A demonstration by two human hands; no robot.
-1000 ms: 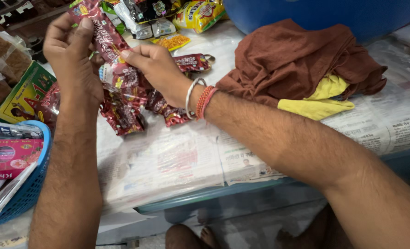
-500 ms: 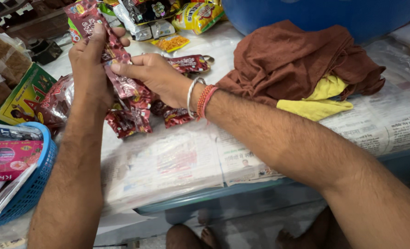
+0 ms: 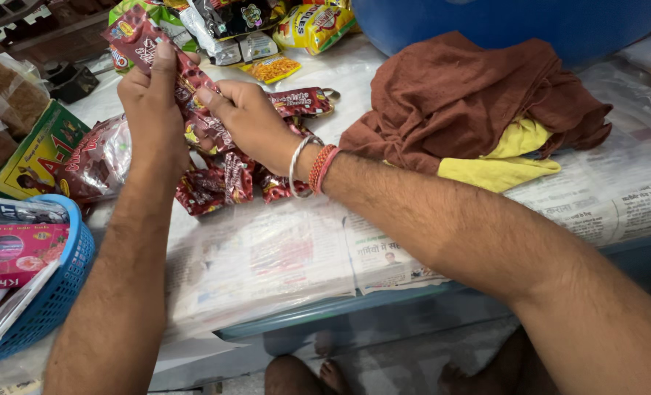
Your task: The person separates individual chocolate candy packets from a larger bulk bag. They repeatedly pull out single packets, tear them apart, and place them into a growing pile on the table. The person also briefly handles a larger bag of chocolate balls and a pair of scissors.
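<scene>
A strip of dark red sachets [image 3: 193,110] hangs between both hands over a newspaper-covered counter [image 3: 267,256]. My left hand [image 3: 152,102] pinches the strip near its top, thumb on the uppermost packets. My right hand [image 3: 248,121], with a metal bangle and red thread at the wrist, grips the strip just right of and below that. The strip's lower end lies bunched on the paper [image 3: 219,183]. Another red sachet [image 3: 300,101] lies just behind my right hand.
A brown cloth [image 3: 457,102] over a yellow cloth [image 3: 501,157] lies at the right. A blue basket [image 3: 54,292] with a pink packet sits at the left edge. Snack packets [image 3: 267,29], a green box [image 3: 36,153] and a blue tub [image 3: 559,25] crowd the back.
My left hand has slid rightward along the strip and closed in beside my right hand, so the strip is now held tighter between the two.
</scene>
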